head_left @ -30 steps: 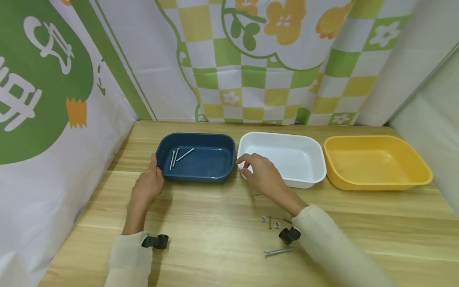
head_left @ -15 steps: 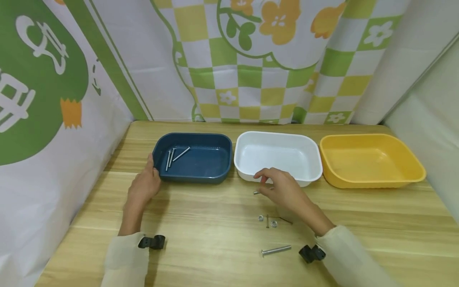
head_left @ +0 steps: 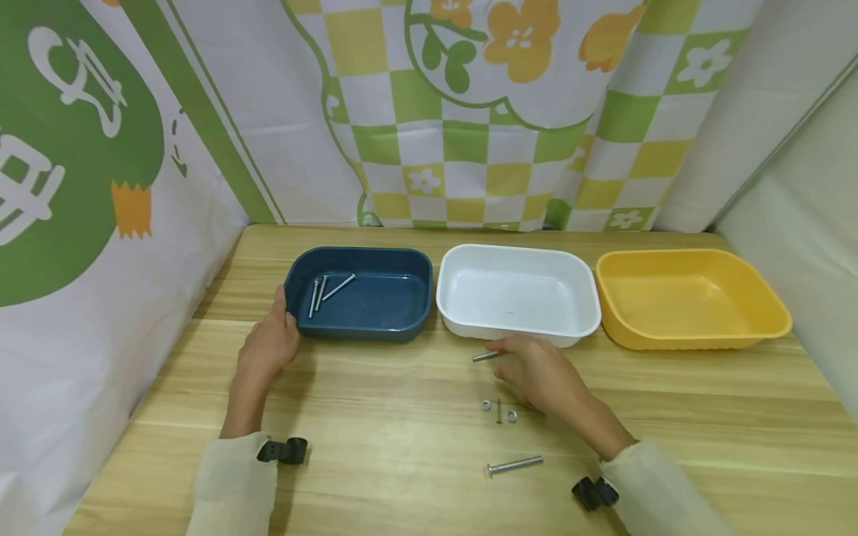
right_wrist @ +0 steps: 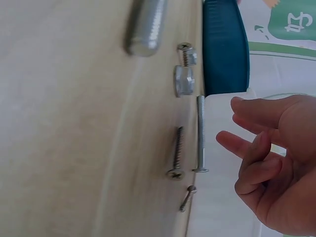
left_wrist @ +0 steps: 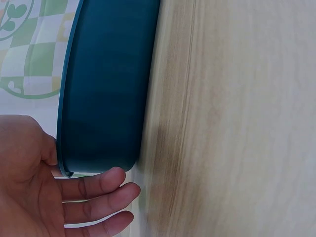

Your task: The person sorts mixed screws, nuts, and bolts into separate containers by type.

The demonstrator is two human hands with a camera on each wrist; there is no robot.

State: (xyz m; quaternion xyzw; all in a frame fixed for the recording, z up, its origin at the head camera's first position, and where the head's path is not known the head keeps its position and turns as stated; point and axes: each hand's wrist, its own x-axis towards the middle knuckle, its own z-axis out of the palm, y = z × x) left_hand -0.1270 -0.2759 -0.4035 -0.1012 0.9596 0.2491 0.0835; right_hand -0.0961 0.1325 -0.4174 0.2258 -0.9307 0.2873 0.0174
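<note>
In the head view, my left hand (head_left: 268,346) rests against the left end of the dark blue tray (head_left: 362,333). Its fingers lie fairly straight along the tray wall in the left wrist view. Three silver bolts (head_left: 338,287) lie inside that tray. My right hand (head_left: 546,376) hovers in front of the white tray (head_left: 456,324), above a bolt (head_left: 485,356) on the table, part of which the hand hides. The right wrist view shows thumb and index finger apart, not touching the bolt (right_wrist: 201,133), with the other fingers bent.
Nearer me lie two nuts (head_left: 512,416), small screws (head_left: 499,411) and a large bolt (head_left: 515,465). A yellow tray (head_left: 693,342) stands right of the white one, which has a thin dark mark (head_left: 510,313) on its floor. A patterned cloth (head_left: 469,179) hangs behind.
My right hand has moved from the white tray's left edge rightward and toward me, down to the bolt in front of it. The left hand has stayed at the blue tray.
</note>
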